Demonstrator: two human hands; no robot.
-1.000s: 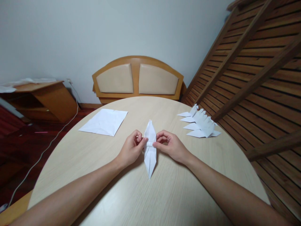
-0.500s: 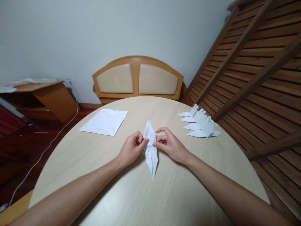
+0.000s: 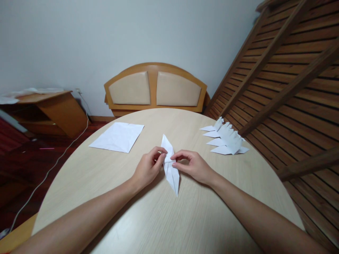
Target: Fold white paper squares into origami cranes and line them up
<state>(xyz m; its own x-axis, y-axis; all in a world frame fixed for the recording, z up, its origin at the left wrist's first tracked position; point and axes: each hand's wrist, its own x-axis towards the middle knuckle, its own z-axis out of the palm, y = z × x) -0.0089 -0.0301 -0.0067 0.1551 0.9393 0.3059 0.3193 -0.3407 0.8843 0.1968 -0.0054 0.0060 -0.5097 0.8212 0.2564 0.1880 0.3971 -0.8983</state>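
Note:
A piece of folded white paper [image 3: 172,176], long and pointed at both ends, is between my hands over the middle of the table. My left hand [image 3: 150,165] pinches its left edge between thumb and forefinger. From the other side, the thumb and fingers of my right hand [image 3: 192,165] grip the right edge near the middle crease. The paper's upper point leans left and its lower point leans right. My fingertips cover part of both edges.
White paper sheets [image 3: 119,137] lie at the table's left. Several folded paper birds [image 3: 225,137] stand in an overlapping row at the right. Beyond the round table [image 3: 148,225] are a headboard [image 3: 153,84], a wooden desk [image 3: 58,113] and a slatted wooden panel [image 3: 286,88].
The folded paper has turned slightly, its top shifting left and its lower tip right. My right forefinger has come down from above onto the paper's edge.

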